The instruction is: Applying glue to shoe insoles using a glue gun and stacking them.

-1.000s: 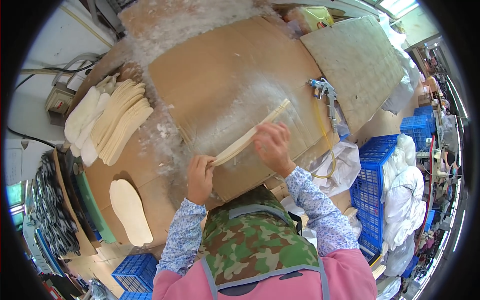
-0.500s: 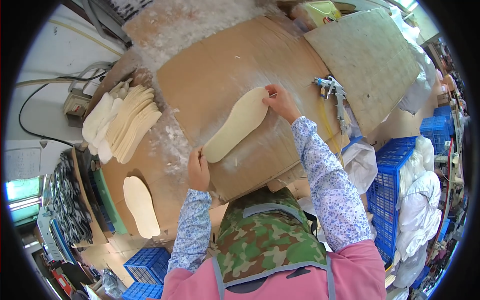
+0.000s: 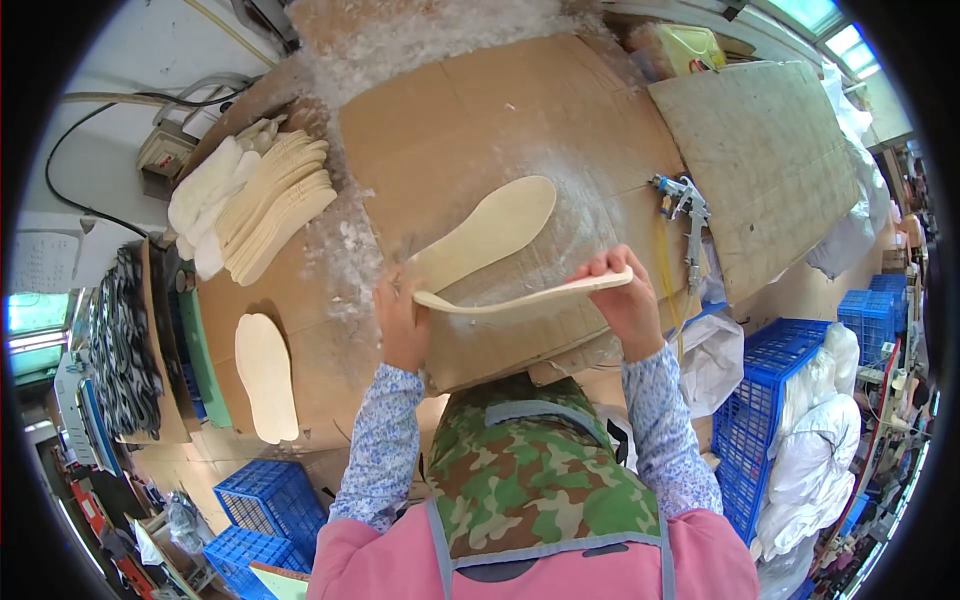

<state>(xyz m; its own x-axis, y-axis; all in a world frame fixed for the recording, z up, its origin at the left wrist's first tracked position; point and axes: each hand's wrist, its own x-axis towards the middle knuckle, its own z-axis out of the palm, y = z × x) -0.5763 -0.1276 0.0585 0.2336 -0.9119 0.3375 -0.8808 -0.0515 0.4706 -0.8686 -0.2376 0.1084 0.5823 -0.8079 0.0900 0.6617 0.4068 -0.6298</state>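
Observation:
A cream insole (image 3: 525,297) is seen nearly edge-on, slightly bowed, between my two hands near the front of the cardboard sheet. My left hand (image 3: 402,325) pinches its narrower left end, fingers a little blurred. My right hand (image 3: 630,305) grips the other end, fingertips over the upper face. Just beyond it, a second cream insole (image 3: 490,228) lies flat and slanting on the cardboard (image 3: 430,130), its lower left end beside my left fingers. A third, paler insole (image 3: 266,378) lies apart at the left.
Stacked cream insoles (image 3: 275,205) with white fluffy pieces sit at the back left. A spray gun (image 3: 688,215) with a yellowish hose lies at the right, beside a stained board (image 3: 765,165). White fluff (image 3: 370,50) covers the table's back. Blue crates (image 3: 760,400) stand at both sides.
The flat insole both hands held has split into two views: one lies on the cardboard, another is raised edge-on nearer me. My right hand came down toward me and rightward.

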